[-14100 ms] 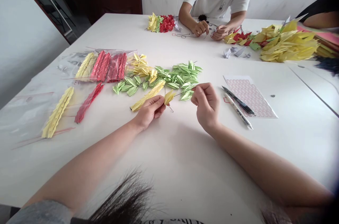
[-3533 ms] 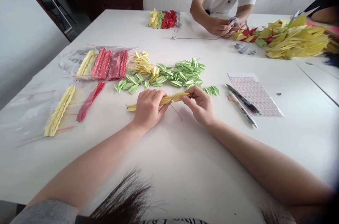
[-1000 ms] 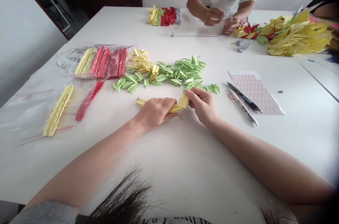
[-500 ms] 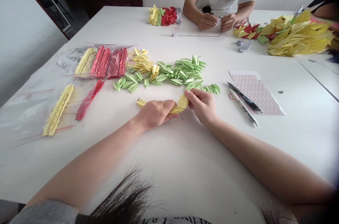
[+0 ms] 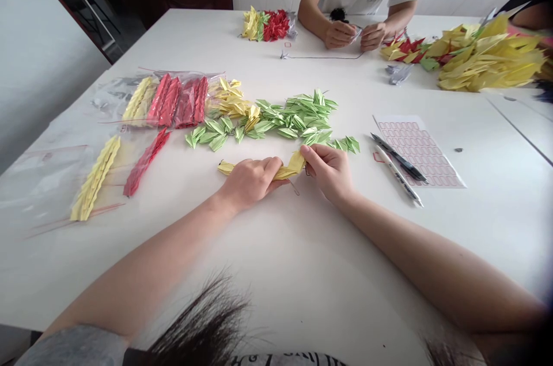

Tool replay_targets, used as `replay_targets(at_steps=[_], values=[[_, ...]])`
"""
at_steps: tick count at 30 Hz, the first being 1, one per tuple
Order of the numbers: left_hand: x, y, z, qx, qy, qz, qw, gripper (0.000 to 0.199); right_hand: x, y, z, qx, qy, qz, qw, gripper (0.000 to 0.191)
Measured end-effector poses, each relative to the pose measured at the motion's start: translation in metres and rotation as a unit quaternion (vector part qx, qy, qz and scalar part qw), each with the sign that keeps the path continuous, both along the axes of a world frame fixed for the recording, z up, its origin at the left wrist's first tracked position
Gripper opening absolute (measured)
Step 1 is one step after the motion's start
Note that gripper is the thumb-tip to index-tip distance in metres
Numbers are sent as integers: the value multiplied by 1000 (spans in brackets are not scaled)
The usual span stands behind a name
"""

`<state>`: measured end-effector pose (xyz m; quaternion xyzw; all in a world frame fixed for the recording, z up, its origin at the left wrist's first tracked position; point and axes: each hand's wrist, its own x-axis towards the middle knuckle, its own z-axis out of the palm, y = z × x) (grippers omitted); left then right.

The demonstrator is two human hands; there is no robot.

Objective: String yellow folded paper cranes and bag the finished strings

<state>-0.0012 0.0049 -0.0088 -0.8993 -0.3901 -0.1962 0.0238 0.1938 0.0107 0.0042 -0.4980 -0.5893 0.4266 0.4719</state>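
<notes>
My left hand (image 5: 253, 181) is closed around a strip of folded yellow paper (image 5: 287, 172), whose left end sticks out beyond the knuckles. At the strip's right end, my right hand (image 5: 327, 173) pinches a raised yellow paper piece between thumb and forefinger. A thin wire or thread loop hangs below the strip between the hands. Just beyond them lie strung green folded-paper pieces (image 5: 298, 115), with yellow folded-paper pieces (image 5: 228, 98) at their left.
Plastic bags with red paper strips (image 5: 166, 101), a loose red strip (image 5: 146, 163) and a yellow strip (image 5: 95, 178) lie left. Two pens (image 5: 398, 158) rest on a label sheet (image 5: 432, 153) at right. Across the table, a person's hands (image 5: 356, 36) hold folded paper.
My left hand and the yellow paper strip have shifted slightly left and up. The right hand keeps its pinch almost in place.
</notes>
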Motion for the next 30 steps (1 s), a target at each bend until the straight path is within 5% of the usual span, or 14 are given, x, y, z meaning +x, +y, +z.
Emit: replay_targets(at_steps=[13, 21, 30], values=[[4, -2, 7, -42, 43, 88, 994, 37, 0, -2, 4, 29, -37, -10, 999, 59], [5, -3, 12, -58, 61, 68, 994, 34, 0, -1, 5, 32, -53, -21, 998, 55], [4, -3, 12, -69, 53, 55, 995, 33, 0, 0, 7, -51, -40, -19, 998, 48]])
